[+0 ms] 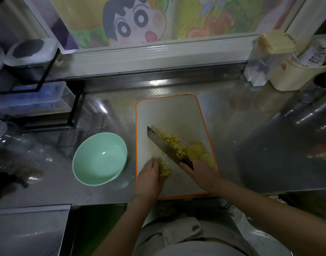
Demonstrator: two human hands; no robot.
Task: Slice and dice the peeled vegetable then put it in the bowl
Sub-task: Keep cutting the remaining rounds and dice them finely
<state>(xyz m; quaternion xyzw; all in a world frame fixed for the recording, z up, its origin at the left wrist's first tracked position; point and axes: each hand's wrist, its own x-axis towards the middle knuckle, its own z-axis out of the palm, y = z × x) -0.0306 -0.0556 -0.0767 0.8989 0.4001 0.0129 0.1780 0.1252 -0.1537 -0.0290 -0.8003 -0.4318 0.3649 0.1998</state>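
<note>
Fingers (153, 164) of the left hand (149, 175) curl down over a small stack of potato slices (165, 172) at the near left of the cutting board (167, 115), pinning it there. The right hand (201, 174) is wrapped round the handle of the knife (165, 146). The blade runs diagonally, tip pointing away and to the left, and passes just beyond the left fingertips. Diced bits (172, 143) lie along the blade's right side, with round slices (196, 149) further right. The green bowl (95, 150) stands just left of the board.

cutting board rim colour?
Orange rim around a white cutting board, seen in the head view, the only one.
</note>
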